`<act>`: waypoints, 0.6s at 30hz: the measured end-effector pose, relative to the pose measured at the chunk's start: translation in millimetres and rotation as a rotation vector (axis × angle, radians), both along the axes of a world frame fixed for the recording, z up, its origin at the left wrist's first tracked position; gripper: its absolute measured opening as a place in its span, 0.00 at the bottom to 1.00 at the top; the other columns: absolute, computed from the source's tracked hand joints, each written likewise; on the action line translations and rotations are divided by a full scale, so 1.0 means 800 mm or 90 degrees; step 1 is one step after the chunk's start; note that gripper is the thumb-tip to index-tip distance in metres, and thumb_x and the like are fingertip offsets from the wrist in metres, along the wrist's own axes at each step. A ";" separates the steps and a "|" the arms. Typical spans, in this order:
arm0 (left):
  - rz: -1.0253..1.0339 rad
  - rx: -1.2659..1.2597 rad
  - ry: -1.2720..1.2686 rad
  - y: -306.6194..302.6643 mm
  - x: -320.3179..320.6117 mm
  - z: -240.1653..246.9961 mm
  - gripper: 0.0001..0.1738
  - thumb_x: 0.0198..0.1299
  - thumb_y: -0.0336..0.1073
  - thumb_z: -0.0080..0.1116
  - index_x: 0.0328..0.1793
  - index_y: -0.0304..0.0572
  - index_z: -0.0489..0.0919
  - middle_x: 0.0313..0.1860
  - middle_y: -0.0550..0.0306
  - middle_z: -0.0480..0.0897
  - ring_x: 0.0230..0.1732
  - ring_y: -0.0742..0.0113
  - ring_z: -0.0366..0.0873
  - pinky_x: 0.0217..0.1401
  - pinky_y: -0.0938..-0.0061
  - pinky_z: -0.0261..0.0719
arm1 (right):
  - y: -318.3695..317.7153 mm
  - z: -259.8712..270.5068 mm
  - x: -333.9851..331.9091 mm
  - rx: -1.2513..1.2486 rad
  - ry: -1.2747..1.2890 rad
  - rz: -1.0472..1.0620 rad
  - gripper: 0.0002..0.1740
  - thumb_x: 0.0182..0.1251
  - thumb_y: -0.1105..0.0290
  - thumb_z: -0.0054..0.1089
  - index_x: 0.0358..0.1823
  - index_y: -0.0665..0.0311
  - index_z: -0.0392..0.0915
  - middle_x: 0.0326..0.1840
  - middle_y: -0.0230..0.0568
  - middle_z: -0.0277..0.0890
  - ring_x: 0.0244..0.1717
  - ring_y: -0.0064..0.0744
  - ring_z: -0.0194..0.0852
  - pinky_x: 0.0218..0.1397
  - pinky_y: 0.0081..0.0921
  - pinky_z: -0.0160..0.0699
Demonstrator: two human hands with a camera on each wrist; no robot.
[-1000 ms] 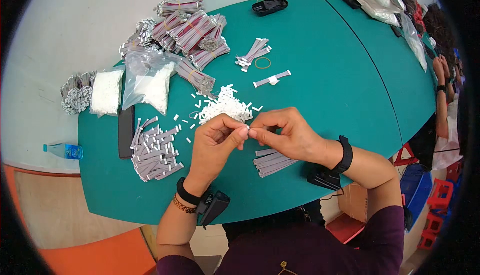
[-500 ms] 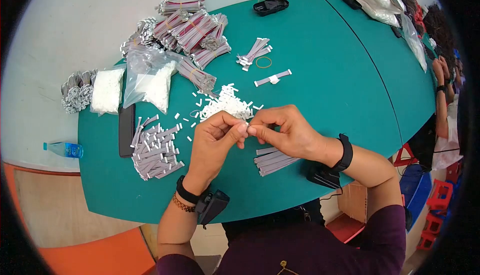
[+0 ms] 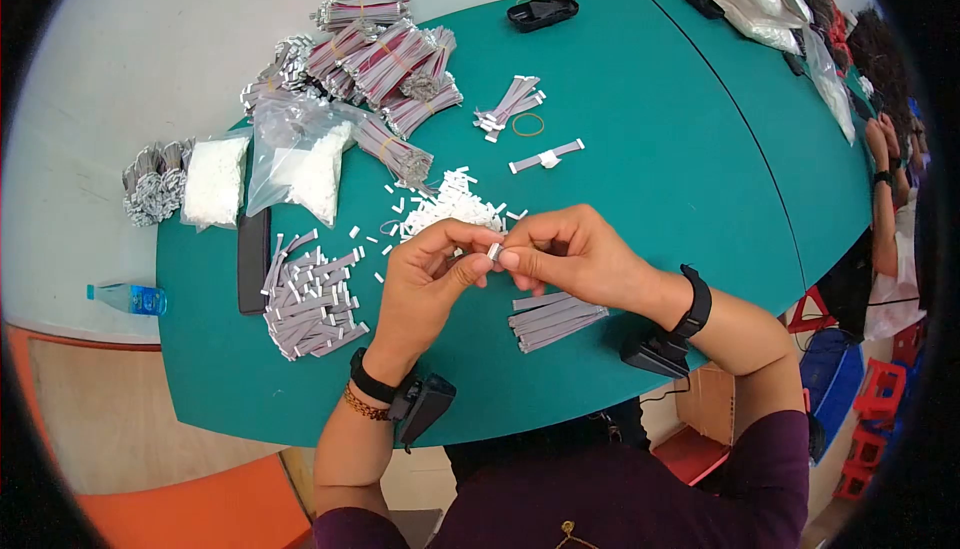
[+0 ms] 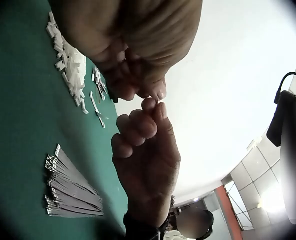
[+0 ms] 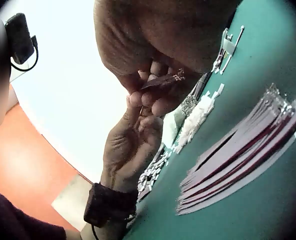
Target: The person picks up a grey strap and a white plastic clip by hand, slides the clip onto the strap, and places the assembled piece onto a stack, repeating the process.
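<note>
The work looks to me well under way but far from finished. Both hands meet above the middle of the teal bench (image 3: 650, 179). The left hand (image 3: 430, 279) has its grip closed in a fingertip pinch on a small white connector (image 3: 494, 250), a stubby, hard-looking plastic block. The right hand (image 3: 575, 254) pinches a short ribbon strip (image 5: 163, 80), flat and flexible, whose bare end shows tiny metal tips in the right wrist view. The 2 parts sit end to end at the fingertips, though I cannot tell whether they are already joined. At 9 o'clock of the hands lies a loose heap of fitted strips (image 3: 310, 299), grey ribbons with white caps on their ends, which I take as the finished share. Just at 5 o'clock rests a neat stack of bare strips (image 3: 555, 316), grey with reddish edge lines and no caps, so that much seems left. At 12 o'clock a scatter of loose connectors (image 3: 450, 211) spreads over the cloth-like surface. Further out, near 11 o'clock, lie banded bundles (image 3: 385, 59) of ribbon and clear, crinkled plastic bags (image 3: 300, 164) holding white pieces. A tan rubber band (image 3: 526, 125) lies in a ring beyond the scatter, near 1 o'clock.
</note>
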State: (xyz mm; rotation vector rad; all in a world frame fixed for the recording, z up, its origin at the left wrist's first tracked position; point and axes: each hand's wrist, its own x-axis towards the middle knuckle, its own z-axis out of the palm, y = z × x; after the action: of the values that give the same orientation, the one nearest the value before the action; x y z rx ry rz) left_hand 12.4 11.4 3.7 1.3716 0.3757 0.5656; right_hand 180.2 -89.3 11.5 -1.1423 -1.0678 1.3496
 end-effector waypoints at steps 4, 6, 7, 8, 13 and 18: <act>-0.006 0.000 -0.019 -0.001 0.001 -0.002 0.10 0.58 0.26 0.59 0.46 0.33 0.78 0.40 0.57 0.80 0.37 0.75 0.75 0.39 0.81 0.74 | 0.000 0.002 0.001 -0.010 0.021 0.003 0.11 0.67 0.65 0.56 0.31 0.66 0.78 0.23 0.30 0.74 0.25 0.15 0.70 0.26 0.15 0.69; -0.017 -0.003 -0.023 -0.002 0.000 -0.002 0.09 0.58 0.26 0.59 0.46 0.33 0.78 0.41 0.56 0.80 0.37 0.74 0.75 0.39 0.81 0.74 | -0.002 0.002 -0.001 -0.008 0.028 0.002 0.11 0.67 0.66 0.56 0.31 0.66 0.78 0.23 0.31 0.75 0.24 0.16 0.71 0.26 0.15 0.69; -0.020 -0.007 -0.025 -0.001 0.000 -0.003 0.09 0.58 0.25 0.59 0.45 0.33 0.78 0.41 0.55 0.80 0.37 0.74 0.75 0.40 0.80 0.74 | -0.002 0.001 -0.001 -0.003 0.035 -0.001 0.11 0.67 0.66 0.56 0.31 0.66 0.79 0.23 0.30 0.75 0.24 0.15 0.70 0.26 0.14 0.69; -0.022 -0.010 -0.027 -0.001 -0.001 -0.004 0.09 0.58 0.25 0.59 0.45 0.33 0.78 0.41 0.55 0.79 0.37 0.74 0.75 0.40 0.80 0.75 | -0.003 0.000 -0.002 0.003 0.042 -0.002 0.11 0.67 0.66 0.55 0.32 0.66 0.79 0.23 0.30 0.75 0.24 0.14 0.70 0.26 0.13 0.69; -0.029 -0.020 -0.030 -0.003 -0.001 -0.001 0.09 0.58 0.24 0.59 0.45 0.32 0.78 0.41 0.54 0.79 0.37 0.72 0.76 0.40 0.80 0.75 | -0.005 0.001 -0.006 0.010 0.054 -0.010 0.10 0.67 0.67 0.55 0.32 0.66 0.79 0.23 0.29 0.75 0.24 0.13 0.69 0.26 0.12 0.69; -0.022 -0.001 -0.029 -0.002 -0.001 -0.003 0.09 0.58 0.25 0.59 0.45 0.32 0.78 0.40 0.54 0.79 0.37 0.72 0.76 0.40 0.79 0.75 | -0.005 -0.002 -0.006 0.014 0.054 -0.011 0.10 0.67 0.67 0.55 0.33 0.67 0.79 0.24 0.29 0.75 0.25 0.13 0.70 0.27 0.12 0.70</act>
State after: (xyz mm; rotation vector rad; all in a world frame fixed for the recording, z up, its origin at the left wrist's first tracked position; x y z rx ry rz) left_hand 11.6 9.6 1.2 1.3593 0.3141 0.5673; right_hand 175.2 -93.4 9.7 -1.0657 -1.0069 1.3580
